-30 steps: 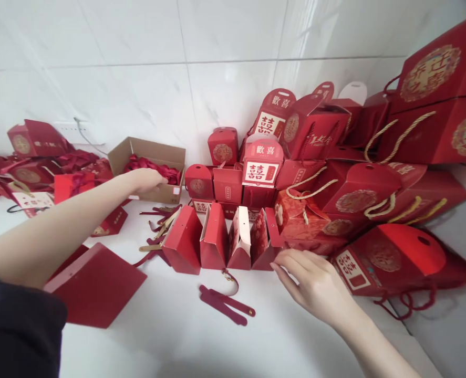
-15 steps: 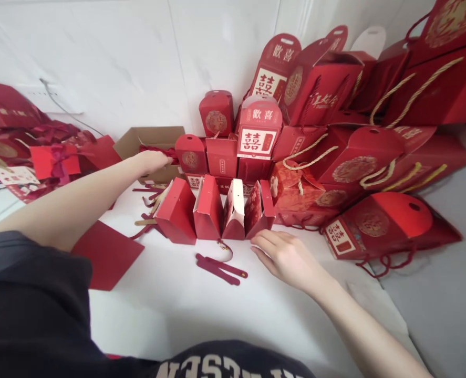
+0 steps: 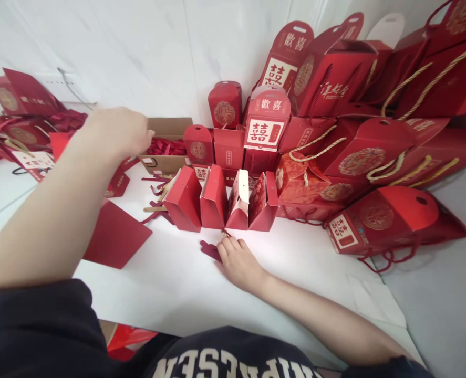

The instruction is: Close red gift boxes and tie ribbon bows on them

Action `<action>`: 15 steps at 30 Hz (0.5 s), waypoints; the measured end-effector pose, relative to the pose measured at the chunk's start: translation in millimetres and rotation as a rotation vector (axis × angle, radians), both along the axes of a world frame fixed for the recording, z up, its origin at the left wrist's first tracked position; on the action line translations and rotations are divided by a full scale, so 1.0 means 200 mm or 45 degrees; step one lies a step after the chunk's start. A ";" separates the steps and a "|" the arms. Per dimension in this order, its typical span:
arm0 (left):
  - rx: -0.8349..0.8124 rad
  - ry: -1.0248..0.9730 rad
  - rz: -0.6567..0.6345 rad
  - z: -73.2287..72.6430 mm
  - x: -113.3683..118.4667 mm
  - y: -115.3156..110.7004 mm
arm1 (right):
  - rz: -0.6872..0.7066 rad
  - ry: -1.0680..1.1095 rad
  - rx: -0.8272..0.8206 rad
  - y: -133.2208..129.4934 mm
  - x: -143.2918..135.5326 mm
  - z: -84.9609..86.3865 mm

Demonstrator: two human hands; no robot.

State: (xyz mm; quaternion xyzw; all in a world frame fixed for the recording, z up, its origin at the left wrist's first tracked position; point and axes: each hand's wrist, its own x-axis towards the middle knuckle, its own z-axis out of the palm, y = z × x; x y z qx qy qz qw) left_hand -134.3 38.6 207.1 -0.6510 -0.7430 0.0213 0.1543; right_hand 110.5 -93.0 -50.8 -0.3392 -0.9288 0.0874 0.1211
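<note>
The left hand (image 3: 127,131) hangs beside the open brown cardboard box (image 3: 165,165), which holds a heap of shiny dark red ribbons (image 3: 169,146); its fingers curl away from view, so I cannot tell whether they grip anything. The right hand (image 3: 238,261) lies low over the white tabletop (image 3: 169,294), fingers bent over the flat maroon strap (image 3: 208,249) (part of it pokes out at the fingertips), though whether they pinch it cannot be told. The strap is just in front of a row of four narrow, upright red paper boxes (image 3: 214,202), one with a cream-white edge. Behind that row rise stacked red paper gift boxes (image 3: 229,147), some with gold medallions.
</note>
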 end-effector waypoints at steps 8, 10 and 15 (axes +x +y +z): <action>0.486 -0.386 -0.412 -0.44 0.17 -0.57 | 0.083 0.061 -0.080 0.04 0.02 -0.01; 0.598 -0.556 -0.485 -0.59 0.17 -0.62 | 0.089 0.127 -0.122 0.10 0.07 0.04; 0.876 -0.761 -0.419 -0.84 0.10 -0.63 | -0.085 0.270 -0.236 0.20 0.20 0.17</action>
